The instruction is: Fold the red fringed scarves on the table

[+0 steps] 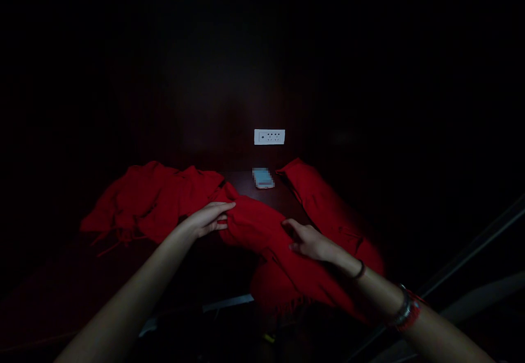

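Note:
A long red scarf (258, 215) with fringed ends lies in loose folds over a dark tabletop, and part of it hangs over the front edge. My left hand (209, 218) grips the middle stretch of the scarf, thumb on top and fingers curled at its near edge. To the right, my right hand (309, 241) touches the same cloth with thumb and forefinger apart; its other fingers are partly hidden. Dark bands and a beaded bracelet circle my right wrist and forearm.
A phone (263, 179) with a lit, blurred screen lies behind the scarf on the dark table (285, 196). Above it, a white socket panel (269, 137) is set in the wall. Pale bars (471, 259) run diagonally at the right. Most surroundings are too dark to make out.

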`<state>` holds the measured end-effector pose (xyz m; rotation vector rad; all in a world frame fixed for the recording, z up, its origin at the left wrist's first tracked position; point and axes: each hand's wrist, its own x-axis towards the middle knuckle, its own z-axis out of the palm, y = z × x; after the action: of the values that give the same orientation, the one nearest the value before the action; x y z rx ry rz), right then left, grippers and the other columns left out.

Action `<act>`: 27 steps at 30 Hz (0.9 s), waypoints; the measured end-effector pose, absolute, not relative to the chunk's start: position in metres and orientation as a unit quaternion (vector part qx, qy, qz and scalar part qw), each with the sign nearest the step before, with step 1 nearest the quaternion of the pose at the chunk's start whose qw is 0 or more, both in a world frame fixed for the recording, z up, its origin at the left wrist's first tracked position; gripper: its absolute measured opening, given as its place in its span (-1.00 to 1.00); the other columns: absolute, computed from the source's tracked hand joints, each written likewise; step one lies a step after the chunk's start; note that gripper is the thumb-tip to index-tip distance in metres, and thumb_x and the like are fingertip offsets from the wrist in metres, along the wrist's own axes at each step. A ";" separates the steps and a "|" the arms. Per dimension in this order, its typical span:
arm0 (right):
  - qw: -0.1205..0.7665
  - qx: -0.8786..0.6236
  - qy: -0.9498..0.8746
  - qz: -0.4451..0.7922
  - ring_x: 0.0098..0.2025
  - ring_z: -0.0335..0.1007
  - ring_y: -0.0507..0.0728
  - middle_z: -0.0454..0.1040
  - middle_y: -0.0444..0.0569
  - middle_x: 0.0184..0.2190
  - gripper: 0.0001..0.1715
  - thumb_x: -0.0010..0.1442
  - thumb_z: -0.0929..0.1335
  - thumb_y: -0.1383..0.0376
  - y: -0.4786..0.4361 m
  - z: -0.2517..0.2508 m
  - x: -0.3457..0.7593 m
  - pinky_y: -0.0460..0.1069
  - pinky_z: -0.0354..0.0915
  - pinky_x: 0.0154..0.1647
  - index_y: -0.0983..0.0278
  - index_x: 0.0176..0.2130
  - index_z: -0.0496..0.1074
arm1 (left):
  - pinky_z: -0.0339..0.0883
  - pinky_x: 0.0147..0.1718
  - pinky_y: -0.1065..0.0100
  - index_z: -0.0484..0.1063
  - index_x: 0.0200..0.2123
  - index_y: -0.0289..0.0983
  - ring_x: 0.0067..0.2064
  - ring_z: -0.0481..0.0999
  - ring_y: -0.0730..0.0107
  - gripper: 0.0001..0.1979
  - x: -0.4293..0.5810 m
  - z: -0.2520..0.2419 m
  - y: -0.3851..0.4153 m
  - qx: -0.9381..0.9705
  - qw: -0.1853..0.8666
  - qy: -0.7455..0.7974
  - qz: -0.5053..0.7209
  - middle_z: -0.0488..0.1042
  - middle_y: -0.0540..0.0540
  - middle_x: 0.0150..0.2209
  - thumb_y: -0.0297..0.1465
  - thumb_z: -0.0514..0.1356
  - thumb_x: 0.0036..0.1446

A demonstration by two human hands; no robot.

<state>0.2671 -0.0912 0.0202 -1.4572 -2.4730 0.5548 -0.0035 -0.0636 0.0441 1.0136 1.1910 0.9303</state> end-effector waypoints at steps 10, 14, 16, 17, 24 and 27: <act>0.189 -0.460 -0.822 0.279 -0.30 0.27 0.04 0.36 -0.05 -0.29 -0.63 -0.07 0.28 0.33 -0.070 0.038 0.284 -0.05 0.20 -0.29 0.33 -0.19 0.25 | -0.04 -0.72 0.55 0.27 -0.64 -0.31 -0.69 0.15 0.62 -0.59 -0.021 0.019 -0.079 0.545 0.488 0.615 0.294 0.20 0.11 -0.74 -0.03 0.14 -0.25; 0.149 -0.407 -0.846 0.310 -0.22 0.27 0.08 0.37 -0.02 -0.23 -0.65 -0.06 0.28 0.31 -0.089 0.034 0.273 -0.02 0.17 -0.16 0.33 -0.20 0.31 | 0.17 -0.56 0.56 0.35 -0.41 -0.28 -0.49 0.32 0.58 -0.60 -0.025 0.024 -0.083 0.524 0.546 0.579 0.304 0.38 0.02 -0.47 -0.07 0.14 -0.21; 0.153 -0.411 -0.850 0.290 -0.18 0.25 0.09 0.36 -0.01 -0.19 -0.61 -0.06 0.28 0.31 -0.093 0.032 0.268 -0.01 0.15 -0.12 0.32 -0.16 0.30 | 0.25 -0.42 0.49 0.34 -0.36 -0.27 -0.37 0.35 0.52 -0.63 -0.026 0.028 -0.085 0.508 0.592 0.542 0.313 0.38 -0.01 -0.35 -0.14 0.19 -0.22; 0.152 -0.412 -0.851 0.288 -0.18 0.25 0.10 0.35 -0.01 -0.19 -0.60 -0.08 0.29 0.32 -0.093 0.031 0.267 -0.01 0.15 -0.12 0.32 -0.16 0.30 | 0.27 -0.37 0.44 0.34 -0.37 -0.28 -0.33 0.36 0.49 -0.64 -0.026 0.029 -0.085 0.501 0.613 0.525 0.313 0.38 -0.02 -0.32 -0.18 0.22 -0.24; 0.232 -0.485 -0.770 0.344 -0.45 0.26 0.00 0.36 -0.14 -0.48 -0.77 -0.03 0.20 0.38 -0.063 0.034 0.270 -0.11 0.21 -0.44 0.30 -0.31 0.32 | 0.27 -0.25 0.31 0.30 -0.47 -0.26 -0.29 0.39 0.38 -0.79 -0.006 0.026 -0.051 0.482 0.625 0.435 0.433 0.41 -0.03 -0.39 -0.38 0.23 -0.26; 0.252 -0.470 -0.782 0.323 -0.45 0.24 -0.01 0.36 -0.13 -0.46 -0.77 -0.04 0.21 0.37 -0.058 0.039 0.271 -0.12 0.19 -0.45 0.32 -0.30 0.33 | 0.26 -0.24 0.36 0.30 -0.46 -0.23 -0.23 0.38 0.36 -0.86 0.008 0.025 -0.024 0.506 0.589 0.418 0.471 0.41 -0.05 -0.34 -0.39 0.18 -0.19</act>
<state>0.2708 -0.0581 0.0392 -1.2775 -2.1280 0.8789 0.0082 -0.0239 0.0247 1.1777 0.9745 1.0965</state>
